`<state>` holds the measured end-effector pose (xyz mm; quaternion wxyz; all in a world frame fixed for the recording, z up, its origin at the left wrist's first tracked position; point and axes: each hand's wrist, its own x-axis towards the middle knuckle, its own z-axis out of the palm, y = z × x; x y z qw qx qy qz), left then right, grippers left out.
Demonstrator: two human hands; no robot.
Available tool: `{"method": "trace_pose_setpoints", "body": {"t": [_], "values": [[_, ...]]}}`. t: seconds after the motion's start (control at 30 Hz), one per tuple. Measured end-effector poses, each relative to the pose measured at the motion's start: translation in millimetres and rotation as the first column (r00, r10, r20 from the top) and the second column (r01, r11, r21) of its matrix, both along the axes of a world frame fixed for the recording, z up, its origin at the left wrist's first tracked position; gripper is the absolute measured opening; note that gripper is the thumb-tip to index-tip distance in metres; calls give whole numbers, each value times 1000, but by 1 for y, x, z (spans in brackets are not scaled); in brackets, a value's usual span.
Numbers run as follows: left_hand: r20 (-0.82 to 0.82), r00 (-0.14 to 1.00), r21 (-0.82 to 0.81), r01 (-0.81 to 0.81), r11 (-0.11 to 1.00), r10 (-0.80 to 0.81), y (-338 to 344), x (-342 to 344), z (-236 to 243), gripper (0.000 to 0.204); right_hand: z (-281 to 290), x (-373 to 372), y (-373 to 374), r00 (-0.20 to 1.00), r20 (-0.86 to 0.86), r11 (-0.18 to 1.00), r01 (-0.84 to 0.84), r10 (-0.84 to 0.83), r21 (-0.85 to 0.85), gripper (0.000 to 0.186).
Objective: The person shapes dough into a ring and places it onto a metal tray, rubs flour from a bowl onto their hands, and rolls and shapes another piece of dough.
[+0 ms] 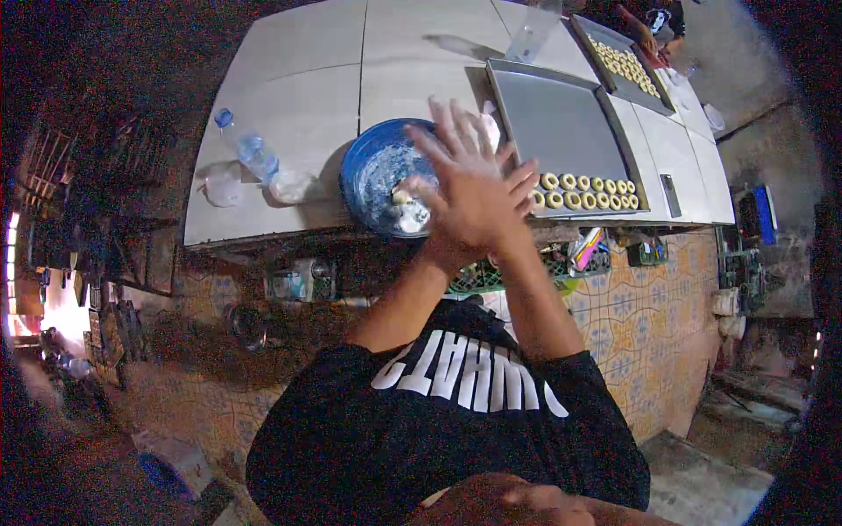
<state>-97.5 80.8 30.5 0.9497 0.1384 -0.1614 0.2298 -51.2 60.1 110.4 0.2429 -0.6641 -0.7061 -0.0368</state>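
Note:
Above the table's front edge my two hands cross and touch, blurred by motion. My right hand [467, 188] lies on top, fingers spread and dusted white, holding nothing visible. Beneath it, my left hand [524, 181] is mostly hidden; its stretched fingers stick out on the right. Just left of them stands a round blue basin [358, 175], coated inside with white flour, with a small pale lump of dough [402, 196] in it. To the right, a metal baking tray [561, 118] carries rows of ring-shaped dough pieces [585, 201] along its near side.
A plastic bottle [257, 156] and plastic bags [222, 188] lie left of the basin. Farther right are a second tray [624, 72] of rings, another person's hand [647, 42] and a phone [670, 195]. A clear container [533, 33] stands at the back. Green crates [481, 277] sit below.

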Motion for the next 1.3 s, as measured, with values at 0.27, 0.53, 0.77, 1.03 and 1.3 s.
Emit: {"method": "trace_pose_setpoints", "body": {"t": [0.27, 0.53, 0.77, 1.03, 1.3], "values": [[220, 975, -338, 106, 935, -31, 32, -13, -13, 76, 3, 4, -9, 805, -570, 987, -128, 163, 101, 69], [-11, 994, -498, -97, 862, 106, 30, -36, 20, 77, 8, 41, -30, 609, -733, 946, -100, 304, 309, 59], [-87, 972, -292, -233, 928, 217, 38, -37, 12, 78, -6, 30, -45, 910, -413, 996, -68, 37, -61, 38], [-292, 917, -128, -318, 939, 271, 30, -37, 16, 71, -25, 24, -38, 915, -402, 998, -53, 41, -20, 51], [-399, 851, 20, -363, 932, 340, 26, -47, 24, 67, -28, 21, -33, 846, -529, 998, -60, 67, 31, 46]]}}
